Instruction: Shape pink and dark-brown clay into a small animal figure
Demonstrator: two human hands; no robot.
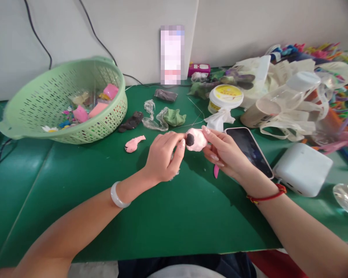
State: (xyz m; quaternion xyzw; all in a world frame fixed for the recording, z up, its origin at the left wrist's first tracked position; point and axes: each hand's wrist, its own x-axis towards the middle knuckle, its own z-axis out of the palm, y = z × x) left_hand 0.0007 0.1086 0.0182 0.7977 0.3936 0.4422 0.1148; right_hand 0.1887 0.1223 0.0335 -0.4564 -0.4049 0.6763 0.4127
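A pink lump of modelling clay [201,140] with a round black patch [190,139] on its left side is held up over the table. My right hand [227,154] grips it from the right between thumb and fingers. At its left edge, by the black patch, the pinched thumb and forefinger of my left hand [165,156] touch it. A pink flat tool [216,171] shows below my right fingers; whether they hold it I cannot tell. Left of my hands lies a smaller pink clay piece [135,143] with dark marks. Some clear film peeks out beneath my left hand.
A green basket [26,104] with clay pieces stands left on the green table [168,216]. Behind lie black and green wrapped clay [175,117], a white tub [225,98] and an upright phone [171,54]. Rightward are another phone [249,150], a white box [304,168] and a bottle [278,100].
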